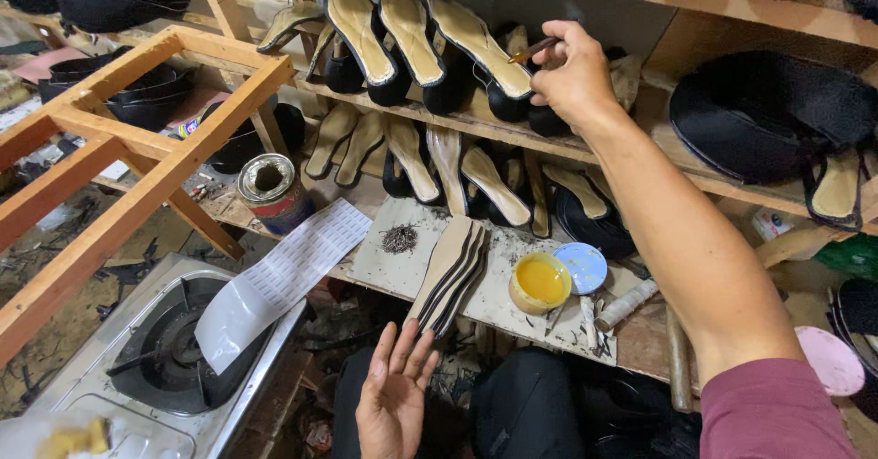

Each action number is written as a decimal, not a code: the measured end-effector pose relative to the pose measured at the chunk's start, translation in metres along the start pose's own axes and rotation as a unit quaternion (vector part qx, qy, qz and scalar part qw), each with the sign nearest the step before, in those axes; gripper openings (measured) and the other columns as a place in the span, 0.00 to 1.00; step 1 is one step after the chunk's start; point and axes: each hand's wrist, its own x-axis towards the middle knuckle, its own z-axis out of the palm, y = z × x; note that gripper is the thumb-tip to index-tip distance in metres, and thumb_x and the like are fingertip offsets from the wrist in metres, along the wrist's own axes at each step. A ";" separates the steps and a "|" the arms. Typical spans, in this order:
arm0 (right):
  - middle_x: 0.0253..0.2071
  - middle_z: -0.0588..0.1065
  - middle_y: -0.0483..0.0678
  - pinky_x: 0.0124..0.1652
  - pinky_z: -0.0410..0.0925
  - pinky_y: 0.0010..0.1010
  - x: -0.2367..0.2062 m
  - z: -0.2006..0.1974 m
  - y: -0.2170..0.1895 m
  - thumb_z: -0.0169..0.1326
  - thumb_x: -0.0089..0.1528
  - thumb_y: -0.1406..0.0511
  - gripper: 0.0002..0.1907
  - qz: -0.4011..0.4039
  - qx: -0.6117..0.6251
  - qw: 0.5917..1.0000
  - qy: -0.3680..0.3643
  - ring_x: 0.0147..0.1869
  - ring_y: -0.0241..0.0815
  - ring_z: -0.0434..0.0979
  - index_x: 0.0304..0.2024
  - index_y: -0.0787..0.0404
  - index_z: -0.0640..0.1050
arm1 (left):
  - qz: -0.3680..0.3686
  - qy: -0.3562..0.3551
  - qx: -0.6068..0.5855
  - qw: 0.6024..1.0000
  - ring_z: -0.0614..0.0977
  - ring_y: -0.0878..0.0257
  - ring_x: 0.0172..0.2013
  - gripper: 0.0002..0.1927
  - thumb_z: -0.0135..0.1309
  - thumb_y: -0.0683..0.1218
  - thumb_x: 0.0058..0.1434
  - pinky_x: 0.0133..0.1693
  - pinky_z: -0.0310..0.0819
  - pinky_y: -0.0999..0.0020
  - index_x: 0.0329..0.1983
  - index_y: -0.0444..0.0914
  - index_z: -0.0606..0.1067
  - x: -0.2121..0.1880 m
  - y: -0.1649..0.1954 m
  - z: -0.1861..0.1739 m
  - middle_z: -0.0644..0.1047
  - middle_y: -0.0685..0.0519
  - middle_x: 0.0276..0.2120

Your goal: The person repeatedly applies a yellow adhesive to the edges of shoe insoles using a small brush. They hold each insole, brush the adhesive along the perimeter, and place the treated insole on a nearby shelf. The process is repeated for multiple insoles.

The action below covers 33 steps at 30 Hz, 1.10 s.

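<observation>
Yellow glue pot (540, 282) sits below shelf; right hand (572, 77) pinches brush (533, 51) at shoe (480, 48), gluing step. Left hand (395, 395) spread wide, empty. Next calls for steady stroke.

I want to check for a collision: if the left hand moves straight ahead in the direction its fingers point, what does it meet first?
Probably the stack of shoe insoles at the board's near edge: the left hand, open with fingers spread, points up towards it. Depth is unclear, so it might pass below the board.
</observation>
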 end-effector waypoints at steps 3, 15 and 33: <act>0.52 0.76 0.52 0.31 0.78 0.26 -0.003 -0.001 -0.005 0.56 0.55 0.79 0.35 -0.008 0.019 1.000 -0.005 0.40 0.38 0.81 0.66 0.67 0.66 | 0.005 -0.020 -0.016 1.000 0.70 0.42 0.65 0.38 0.40 0.55 0.66 0.62 0.66 0.48 0.76 0.32 0.51 -0.001 0.002 -0.003 0.65 0.34 0.69; 0.48 0.77 0.51 0.37 0.75 0.26 -0.030 -0.018 0.007 0.58 0.64 0.78 0.26 -0.098 -0.038 0.994 0.031 0.46 0.38 0.81 0.64 0.65 0.70 | 0.031 -0.046 0.008 0.998 0.81 0.47 0.50 0.20 0.38 0.52 0.72 0.55 0.73 0.52 0.51 0.30 0.70 0.013 0.002 -0.033 0.78 0.39 0.46; 0.52 0.78 0.55 0.53 0.77 0.33 -0.334 0.020 0.069 0.56 0.62 0.78 0.23 0.024 0.110 0.992 -0.062 0.54 0.43 0.82 0.60 0.65 0.72 | 0.245 -0.132 0.832 0.480 0.64 0.34 0.66 0.52 0.69 0.61 0.49 0.60 0.59 0.37 0.71 0.38 0.59 0.106 -0.037 0.008 0.62 0.35 0.66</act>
